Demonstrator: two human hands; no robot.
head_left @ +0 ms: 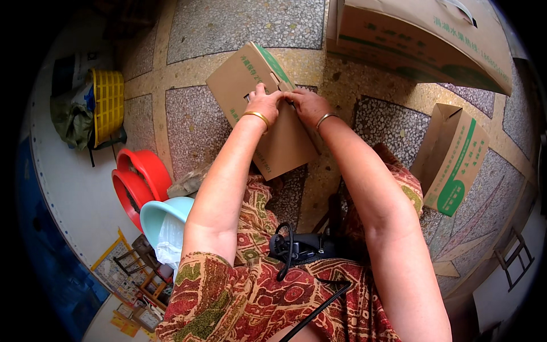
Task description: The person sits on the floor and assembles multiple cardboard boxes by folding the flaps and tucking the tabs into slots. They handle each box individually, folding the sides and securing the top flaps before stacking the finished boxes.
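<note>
A brown cardboard box [282, 142] with a green stripe stands tilted in front of me on the floor. My left hand [264, 107] lies on its broad face, fingers bent against the cardboard and thumb reaching to the upper right edge. My right hand [309, 107] grips that same edge, its fingertips close to the left thumb. Between the two hands a small dark bit shows at the edge, too small to name. Both hands' fingers are closed on the cardboard, partly hidden behind it. Each wrist wears a bangle.
A large cardboard carton [421, 40] stands at the far right. Nearer, a smaller open box [456, 162] sits on the speckled tile floor [245, 25]. To the left are a yellow basket [108, 105], red basins [151, 171] and a light blue basin [156, 214] with a plastic bag.
</note>
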